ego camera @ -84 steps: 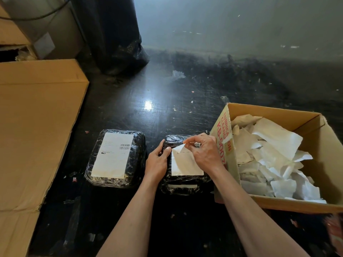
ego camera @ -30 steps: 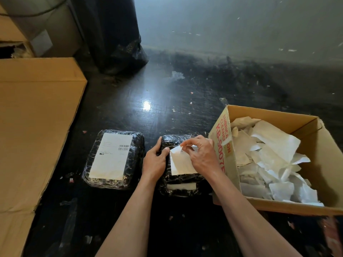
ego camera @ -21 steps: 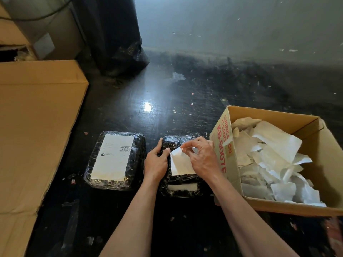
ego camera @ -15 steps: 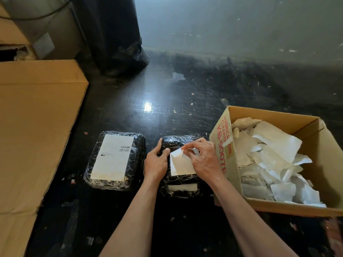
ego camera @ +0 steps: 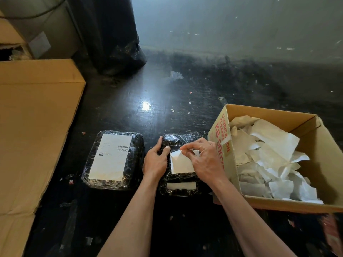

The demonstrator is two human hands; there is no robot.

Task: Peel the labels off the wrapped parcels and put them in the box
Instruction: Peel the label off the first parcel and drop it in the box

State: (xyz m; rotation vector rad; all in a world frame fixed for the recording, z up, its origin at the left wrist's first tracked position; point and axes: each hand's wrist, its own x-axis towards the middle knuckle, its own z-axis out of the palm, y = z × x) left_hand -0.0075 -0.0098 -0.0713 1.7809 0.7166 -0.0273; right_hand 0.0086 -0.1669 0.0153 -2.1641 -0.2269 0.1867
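Two black parcels in clear wrap lie on the dark floor. The left parcel (ego camera: 133, 145) carries a whole white label (ego camera: 111, 156) with a barcode. My left hand (ego camera: 155, 160) presses on the left edge of the right parcel (ego camera: 178, 190). My right hand (ego camera: 204, 160) pinches the top edge of that parcel's white label (ego camera: 181, 164), which is partly lifted and curled. A white strip (ego camera: 181, 186) stays stuck near the parcel's front edge. The open cardboard box (ego camera: 220, 138) stands just right of this parcel, full of several peeled white labels (ego camera: 269, 154).
A large flat sheet of cardboard (ego camera: 33, 127) covers the floor at the left. A black plastic bag (ego camera: 118, 43) stands at the back by the wall. Small paper scraps dot the dark shiny floor (ego camera: 167, 101).
My right hand has peeled the label further down off the right parcel, leaving more black wrap bare above it. My left hand stays on the parcel's left edge.
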